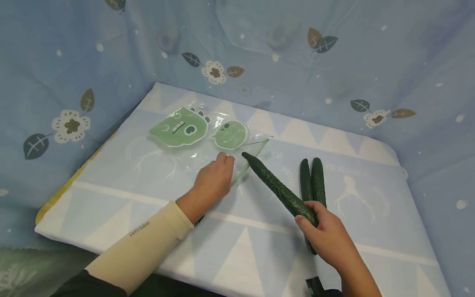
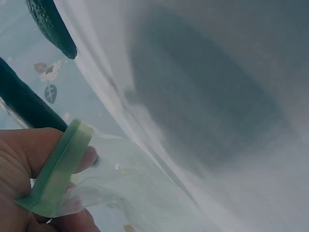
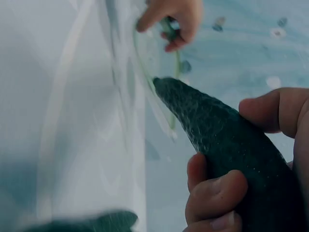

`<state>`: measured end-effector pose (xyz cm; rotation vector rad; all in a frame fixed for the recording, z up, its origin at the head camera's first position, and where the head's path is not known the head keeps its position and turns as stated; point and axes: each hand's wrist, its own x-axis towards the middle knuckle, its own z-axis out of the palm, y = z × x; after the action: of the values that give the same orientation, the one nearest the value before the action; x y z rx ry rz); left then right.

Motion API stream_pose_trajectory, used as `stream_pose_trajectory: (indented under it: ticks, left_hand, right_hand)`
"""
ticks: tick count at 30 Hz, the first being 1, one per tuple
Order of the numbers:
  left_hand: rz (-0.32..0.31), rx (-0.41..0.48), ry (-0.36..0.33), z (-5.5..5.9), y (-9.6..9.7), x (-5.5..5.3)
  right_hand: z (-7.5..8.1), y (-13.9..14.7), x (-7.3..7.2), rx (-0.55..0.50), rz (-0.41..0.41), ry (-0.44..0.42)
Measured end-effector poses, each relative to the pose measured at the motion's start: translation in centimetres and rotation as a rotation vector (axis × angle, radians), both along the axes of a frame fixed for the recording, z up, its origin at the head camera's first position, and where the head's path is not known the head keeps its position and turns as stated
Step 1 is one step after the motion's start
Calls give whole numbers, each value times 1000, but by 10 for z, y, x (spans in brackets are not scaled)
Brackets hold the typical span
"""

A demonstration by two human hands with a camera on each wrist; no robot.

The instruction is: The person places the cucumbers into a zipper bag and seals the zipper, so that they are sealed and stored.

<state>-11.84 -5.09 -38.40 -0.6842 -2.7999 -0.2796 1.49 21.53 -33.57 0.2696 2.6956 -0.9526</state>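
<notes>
My left hand (image 1: 213,179) pinches the green rim of a clear zip bag (image 1: 230,136) that lies on the table, printed with green cartoon figures. In the left wrist view, the green rim strip (image 2: 60,169) is bent between thumb and fingers. The bag's mouth gapes on its right side, as the right wrist view also shows. My right hand (image 1: 330,233) grips a long dark-green cucumber (image 1: 278,187) near its lower end. The cucumber's tip points at the bag's mouth, apparently just short of it. Beside the right hand, two more cucumbers (image 1: 318,181) lie side by side, partly hidden.
A pale blue and white patterned cloth (image 1: 230,243) covers the table. Blue curtains (image 1: 267,49) with flowers and leaves hang behind it and at both sides. A yellow edge (image 1: 70,181) shows along the table's left side.
</notes>
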Motion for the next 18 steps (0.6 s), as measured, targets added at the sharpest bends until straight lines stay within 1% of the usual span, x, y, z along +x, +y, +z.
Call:
stream_pose_trajectory:
  ticks: [3,6,9,12,14,15,18]
  left_hand:
    - [-50,-7,-13,1,2,3]
    - [-89,4,3,1,4,6]
    - [-111,20,49,2,4,7]
    - [-164,39,99,5,3,6]
    - [-219,31,136,6,2,3]
    - [-249,27,146,7,1,2]
    - [-313,19,186,10,2,0]
  right_hand:
    - [-4,-13,-10,22,35,34]
    - [-8,-25,-20,32,72,65]
    - [-10,-36,-29,30,109,85]
    - [-13,-42,-36,20,143,105]
    - [-17,-45,-42,-14,155,122]
    - [-20,-47,-46,-47,154,134]
    - [-32,-55,-60,-212,109,145]
